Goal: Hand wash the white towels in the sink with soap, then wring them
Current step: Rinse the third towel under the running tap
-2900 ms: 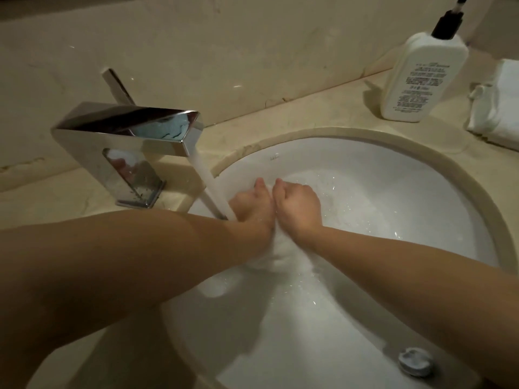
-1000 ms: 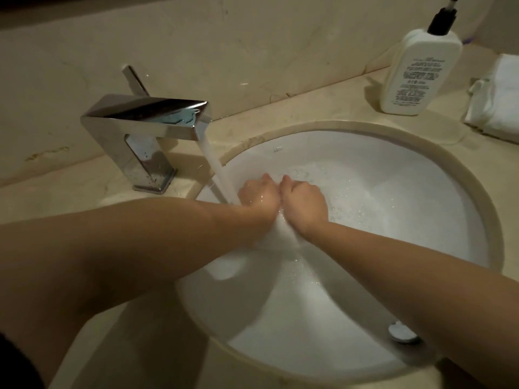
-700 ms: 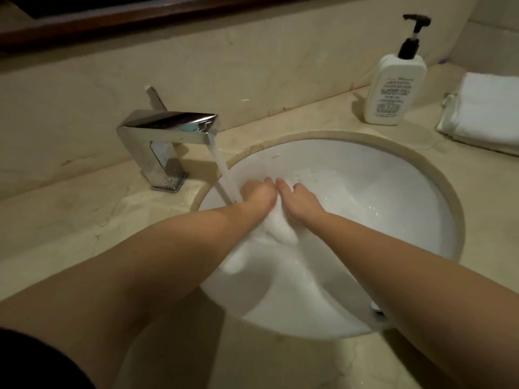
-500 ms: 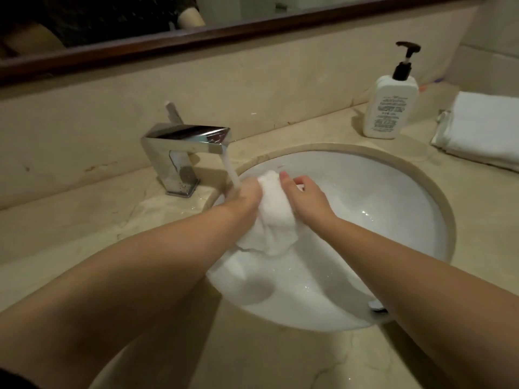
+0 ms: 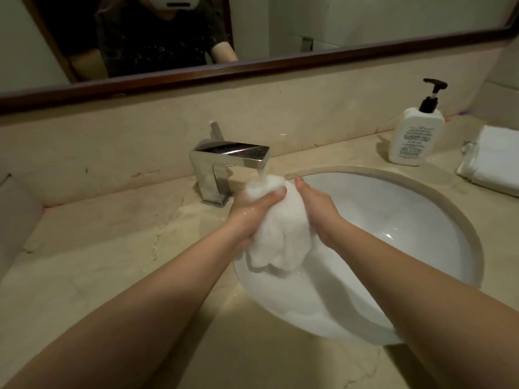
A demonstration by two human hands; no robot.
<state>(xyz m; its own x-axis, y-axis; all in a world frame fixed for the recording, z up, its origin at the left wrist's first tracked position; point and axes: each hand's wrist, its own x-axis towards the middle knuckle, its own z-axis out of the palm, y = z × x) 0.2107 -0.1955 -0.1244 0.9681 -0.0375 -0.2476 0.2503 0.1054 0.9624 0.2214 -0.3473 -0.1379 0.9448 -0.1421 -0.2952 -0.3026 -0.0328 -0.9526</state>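
A wet white towel (image 5: 280,234) is bunched up and lifted above the left side of the white sink (image 5: 421,220). Its top sits under the water running from the chrome faucet (image 5: 224,161). My left hand (image 5: 252,209) grips the towel near its top, fingers curled round it. My right hand (image 5: 314,203) lies against the towel's right side with fingers nearly straight, pointing up. The towel's lower end hangs loose over the basin. A white soap pump bottle (image 5: 415,136) stands at the back right.
Folded white towels (image 5: 494,161) lie on the beige counter (image 5: 112,248) at the far right. A mirror with a dark wooden frame (image 5: 252,68) runs along the wall above the backsplash.
Both hands have lifted the towel out of the basin bottom, up under the faucet stream. The camera has pulled back and tilted up, bringing the mirror into view.
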